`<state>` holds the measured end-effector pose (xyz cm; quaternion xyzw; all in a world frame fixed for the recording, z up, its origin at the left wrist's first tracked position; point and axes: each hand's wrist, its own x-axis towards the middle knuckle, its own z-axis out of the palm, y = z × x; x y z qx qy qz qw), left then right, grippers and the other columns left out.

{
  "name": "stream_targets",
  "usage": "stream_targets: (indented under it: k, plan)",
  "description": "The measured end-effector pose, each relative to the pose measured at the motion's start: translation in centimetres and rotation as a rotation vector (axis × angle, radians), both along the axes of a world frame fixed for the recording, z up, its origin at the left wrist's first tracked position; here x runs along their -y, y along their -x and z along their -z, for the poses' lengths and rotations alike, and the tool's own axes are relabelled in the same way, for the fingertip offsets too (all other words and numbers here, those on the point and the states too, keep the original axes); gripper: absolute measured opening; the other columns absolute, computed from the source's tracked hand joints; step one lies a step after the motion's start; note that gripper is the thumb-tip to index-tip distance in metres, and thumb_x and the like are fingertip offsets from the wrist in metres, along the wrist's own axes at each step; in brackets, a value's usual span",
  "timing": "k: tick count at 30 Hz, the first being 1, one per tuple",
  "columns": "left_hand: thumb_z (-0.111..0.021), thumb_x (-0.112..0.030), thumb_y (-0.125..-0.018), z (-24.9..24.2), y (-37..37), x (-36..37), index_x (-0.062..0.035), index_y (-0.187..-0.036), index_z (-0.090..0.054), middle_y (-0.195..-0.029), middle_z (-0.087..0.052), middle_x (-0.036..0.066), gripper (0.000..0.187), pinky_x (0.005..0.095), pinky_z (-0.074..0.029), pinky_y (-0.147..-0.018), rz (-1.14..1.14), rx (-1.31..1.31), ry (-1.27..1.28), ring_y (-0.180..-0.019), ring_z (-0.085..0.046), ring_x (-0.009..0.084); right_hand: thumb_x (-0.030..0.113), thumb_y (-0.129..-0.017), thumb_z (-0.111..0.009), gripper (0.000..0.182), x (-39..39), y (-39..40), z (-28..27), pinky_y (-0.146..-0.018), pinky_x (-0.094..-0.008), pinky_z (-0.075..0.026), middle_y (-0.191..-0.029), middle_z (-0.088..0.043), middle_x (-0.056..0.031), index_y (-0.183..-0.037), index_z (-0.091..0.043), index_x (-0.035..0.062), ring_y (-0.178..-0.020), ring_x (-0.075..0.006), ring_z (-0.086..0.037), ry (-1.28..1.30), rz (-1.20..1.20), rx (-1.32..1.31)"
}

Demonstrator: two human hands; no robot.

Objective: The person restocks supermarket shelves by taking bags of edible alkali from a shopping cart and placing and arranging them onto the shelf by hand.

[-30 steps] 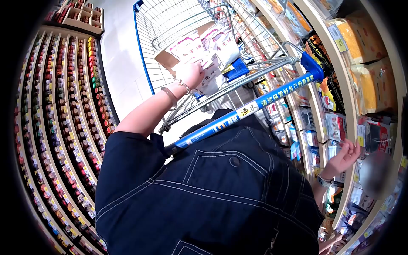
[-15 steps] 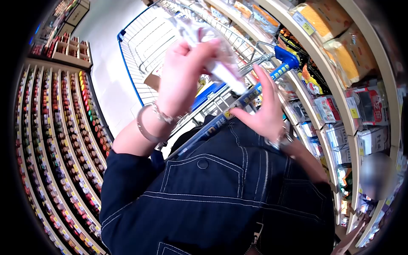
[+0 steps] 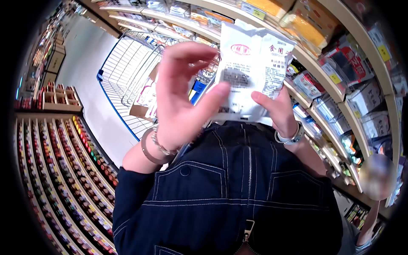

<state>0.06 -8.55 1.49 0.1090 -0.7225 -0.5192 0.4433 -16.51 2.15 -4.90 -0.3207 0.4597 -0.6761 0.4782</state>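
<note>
A white packet [image 3: 255,72] with a red oval logo and dark Chinese print faces me in front of my chest. My right hand [image 3: 281,111] grips its lower right edge, the thumb lying on the printed face. My left hand [image 3: 185,91] is at the packet's left side, fingers curved and spread apart from the thumb. Its thumb tip overlaps the packet's left edge in this view. Behind my left hand stands a shopping cart [image 3: 105,88] of metal wire with blue trim, holding a cardboard box [image 3: 138,111] with packs in it.
Shelves [image 3: 340,95] of bagged goods with price tags curve along the right. On the left, a tall rack [image 3: 63,170] carries rows of small jars or bottles. Another person [image 3: 369,225] stands at the lower right. Pale floor [image 3: 87,55] runs beside the cart.
My left hand has let go of the packet and moved left of it. My right hand, empty before, now holds it. The packet has turned to show its printed face.
</note>
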Motion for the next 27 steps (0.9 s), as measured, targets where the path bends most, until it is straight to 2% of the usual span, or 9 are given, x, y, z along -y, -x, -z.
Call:
stream_targets:
  k: [1,2,5,8,14,20,23,26,27]
  plan:
    - [-0.068,-0.014,-0.067,0.6,0.0,0.4,-0.0062,-0.115,-0.036,-0.11,-0.044,0.011,0.058,0.0352,-0.034,-0.093,-0.028,0.031,-0.092,-0.107,-0.043,0.0202,0.0,-0.071,-0.063,0.049,-0.6,0.0,-0.1,-0.083,-0.0283,-0.044,-0.108,-0.052,-0.0122,-0.114,-0.04,-0.0046,-0.096,-0.0171,-0.053,0.057,-0.012,0.008]
    - [-0.071,-0.021,-0.065,1.7,-0.2,0.7,-0.0061,-0.125,-0.023,-0.118,-0.038,0.014,0.079,0.0375,-0.029,-0.097,0.025,0.112,-0.231,-0.115,-0.036,0.0233,0.0,-0.072,-0.062,0.047,-1.4,0.2,0.4,-0.082,-0.0284,-0.044,-0.106,-0.052,-0.0132,-0.112,-0.04,-0.0048,-0.096,-0.017,-0.053,0.035,-0.021,0.047]
    - [-0.074,-0.028,-0.063,4.8,0.4,-0.3,-0.0059,-0.132,-0.002,-0.129,-0.025,0.016,0.101,0.038,-0.024,-0.1,0.408,0.193,-0.485,-0.123,-0.024,0.025,0.004,-0.07,-0.066,0.048,-2.9,-0.2,-0.1,-0.081,-0.0281,-0.044,-0.104,-0.054,-0.0118,-0.111,-0.041,-0.0037,-0.094,-0.0159,-0.054,-0.009,-0.003,-0.081]
    - [-0.079,-0.019,-0.057,5.6,0.9,-1.5,-0.0032,-0.13,-0.011,-0.126,-0.031,0.011,0.101,0.0338,-0.028,-0.097,0.555,0.319,-0.655,-0.119,-0.03,0.0199,0.007,-0.068,-0.069,0.051,-3.7,-0.5,-0.7,-0.08,-0.0277,-0.045,-0.102,-0.055,-0.0103,-0.111,-0.042,-0.0029,-0.093,-0.0149,-0.054,-0.049,-0.029,-0.131]
    - [-0.081,-0.02,-0.055,7.2,1.0,-2.9,-0.0009,-0.127,-0.014,-0.121,-0.035,0.011,0.1,0.0321,-0.032,-0.094,0.484,0.407,-0.562,-0.115,-0.034,0.0192,0.008,-0.066,-0.072,0.057,-4.3,-1.1,0.1,-0.08,-0.0268,-0.045,-0.101,-0.055,-0.0091,-0.112,-0.04,-0.0022,-0.092,-0.0138,-0.054,-0.079,0.057,-0.072]
    - [-0.08,-0.017,-0.055,8.6,0.5,-3.1,0.0002,-0.125,-0.017,-0.118,-0.039,0.011,0.097,0.0316,-0.035,-0.092,0.462,0.504,-0.335,-0.111,-0.039,0.0194,0.013,-0.06,-0.076,0.082,-5.5,-1.1,1.1,-0.084,-0.0306,-0.042,-0.112,-0.043,-0.0123,-0.122,-0.024,-0.0021,-0.102,-0.0177,-0.047,-0.071,0.079,-0.443]
    - [-0.08,-0.018,-0.053,9.0,0.0,-4.0,0.0024,-0.12,-0.031,-0.111,-0.047,0.011,0.086,0.0305,-0.038,-0.089,0.395,0.467,-0.32,-0.105,-0.046,0.0183,0.016,-0.061,-0.075,0.097,-6.3,-1.0,0.4,-0.089,-0.0349,-0.037,-0.119,-0.033,-0.0137,-0.128,-0.008,-0.0012,-0.108,-0.0213,-0.041,0.057,0.125,-0.722]
    - [-0.08,-0.021,-0.053,8.8,-0.1,-4.7,0.0035,-0.109,-0.048,-0.101,-0.057,0.011,0.069,0.0291,-0.042,-0.084,0.342,0.442,-0.143,-0.095,-0.053,0.0159,0.013,-0.064,-0.073,0.089,-6.5,-0.4,0.4,-0.088,-0.0338,-0.038,-0.12,-0.032,-0.014,-0.128,-0.014,-0.0019,-0.109,-0.0204,-0.04,0.393,0.231,-0.708]
    - [-0.08,-0.022,-0.053,8.9,-0.1,-4.7,0.0035,-0.107,-0.05,-0.099,-0.058,0.011,0.067,0.0289,-0.042,-0.083,0.326,0.46,-0.072,-0.093,-0.054,0.0156,0.01,-0.065,-0.071,0.075,-7.0,-0.6,0.1,-0.087,-0.034,-0.037,-0.118,-0.035,-0.0139,-0.124,-0.026,-0.0022,-0.108,-0.0222,-0.041,0.328,0.289,-0.6]
